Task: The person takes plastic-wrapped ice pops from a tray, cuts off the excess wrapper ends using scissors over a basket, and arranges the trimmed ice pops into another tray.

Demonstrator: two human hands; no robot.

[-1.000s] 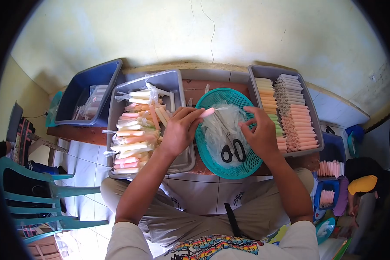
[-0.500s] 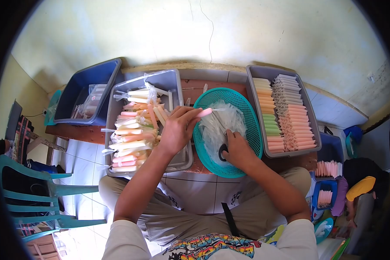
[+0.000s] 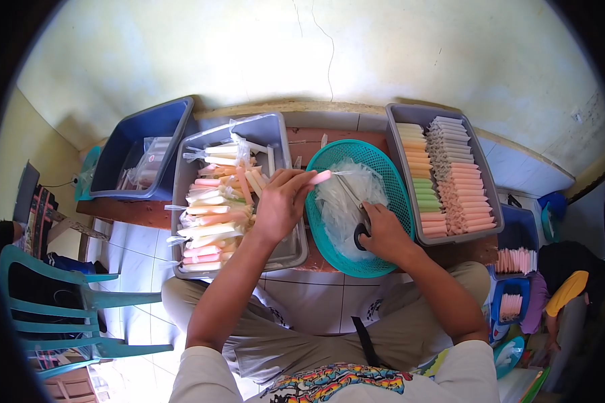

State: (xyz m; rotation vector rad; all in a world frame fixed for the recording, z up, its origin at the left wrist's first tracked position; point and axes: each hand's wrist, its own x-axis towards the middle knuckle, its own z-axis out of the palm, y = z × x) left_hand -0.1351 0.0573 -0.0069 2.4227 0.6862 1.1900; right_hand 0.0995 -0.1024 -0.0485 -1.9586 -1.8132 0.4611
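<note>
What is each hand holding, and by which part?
The left hand pinches a pink tube by one end, the other poking out past the fingertips; the right hand grips the scissors by the black handles.

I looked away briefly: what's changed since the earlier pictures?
The right hand moved down and leftward into the basket, taking hold of the scissors by their handles. The left hand still holds the pink stick; the bins stayed put.

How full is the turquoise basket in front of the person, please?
Partly full: clear plastic is heaped in the middle of the turquoise basket, while its mesh wall shows bare along the right side.
</note>
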